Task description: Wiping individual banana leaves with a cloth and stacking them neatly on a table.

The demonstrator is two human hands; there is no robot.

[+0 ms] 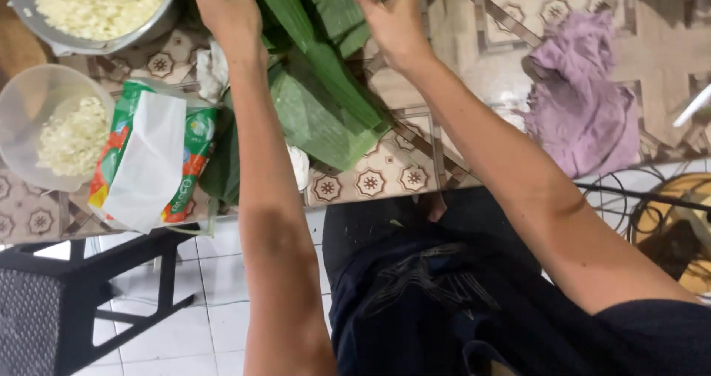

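Both my hands reach forward to a stack of green banana leaves (326,102) lying on the patterned table (385,176). My left hand (229,13) grips the left side of the leaves near the top edge of the view. My right hand (389,17) presses on the leaves' right side, its fingers partly cut off by the frame. The leaf strips overlap and hang toward the table's near edge.
A metal bowl of white rice (100,5) and a clear plastic bowl of rice (52,128) stand at the left. Next to them lies a tissue pack (148,157). A purple cloth (581,98) is at the right. A black stool (67,302) stands below.
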